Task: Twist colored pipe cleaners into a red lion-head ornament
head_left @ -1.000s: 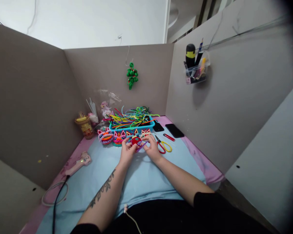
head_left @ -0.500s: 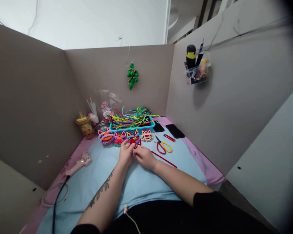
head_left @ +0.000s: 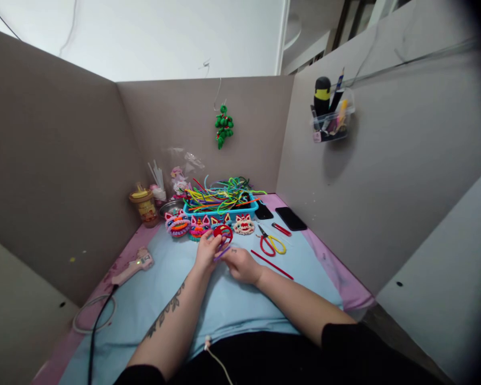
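My left hand [head_left: 207, 251] is closed on a red pipe-cleaner piece [head_left: 225, 232], which is bent into a rounded loop shape. A purple pipe cleaner [head_left: 222, 253] runs slantwise between the two hands. The fingers of my right hand [head_left: 241, 264] are pinched together at the purple strip, close to my left fingertips. Just behind the hands stands a row of several pipe-cleaner animal faces, among them a pink and orange one [head_left: 178, 225] and a white one with red [head_left: 244, 224]. To the right lie a straight red pipe cleaner [head_left: 272, 264] and scissors [head_left: 271, 243] with red and yellow handles.
A blue tray [head_left: 208, 215] heaped with coloured pipe cleaners stands at the back. A pink glue gun [head_left: 134, 266] with its cord lies on the left, near a cup [head_left: 144, 205]. Phones [head_left: 291, 218] and a red cutter [head_left: 281, 230] are at the right. Grey partitions enclose the table.
The red loop has turned and shows more fully above my left fingers. The purple strip now shows below it, between the hands. The whole view has shifted slightly.
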{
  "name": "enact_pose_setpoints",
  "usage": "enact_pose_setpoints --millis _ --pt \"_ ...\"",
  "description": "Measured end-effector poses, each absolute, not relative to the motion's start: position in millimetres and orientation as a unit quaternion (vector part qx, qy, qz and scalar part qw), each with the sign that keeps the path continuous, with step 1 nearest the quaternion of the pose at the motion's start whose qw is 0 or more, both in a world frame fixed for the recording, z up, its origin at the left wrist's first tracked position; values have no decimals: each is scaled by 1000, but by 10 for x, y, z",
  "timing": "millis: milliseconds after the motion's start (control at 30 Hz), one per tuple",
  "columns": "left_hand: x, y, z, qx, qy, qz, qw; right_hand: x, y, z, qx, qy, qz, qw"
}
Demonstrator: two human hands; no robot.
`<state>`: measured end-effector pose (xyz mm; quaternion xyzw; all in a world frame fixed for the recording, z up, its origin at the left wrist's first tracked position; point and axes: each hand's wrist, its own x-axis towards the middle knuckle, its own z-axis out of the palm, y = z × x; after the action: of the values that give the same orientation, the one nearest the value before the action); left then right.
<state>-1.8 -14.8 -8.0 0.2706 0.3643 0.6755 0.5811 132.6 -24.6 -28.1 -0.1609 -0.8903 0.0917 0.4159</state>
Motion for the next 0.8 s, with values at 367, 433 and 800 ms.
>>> enact_pose_setpoints --millis 367,433,800 --pt "44 -233 -77 363 347 610 613 1464 -29 -175 -340 -747 129 557" --pt "46 -241 -70 370 351 602 614 1464 -16 -185 -343 -743 131 560" --pt "5 -226 -99 363 360 579 635 1472 -10 -236 -343 -766 68 539"
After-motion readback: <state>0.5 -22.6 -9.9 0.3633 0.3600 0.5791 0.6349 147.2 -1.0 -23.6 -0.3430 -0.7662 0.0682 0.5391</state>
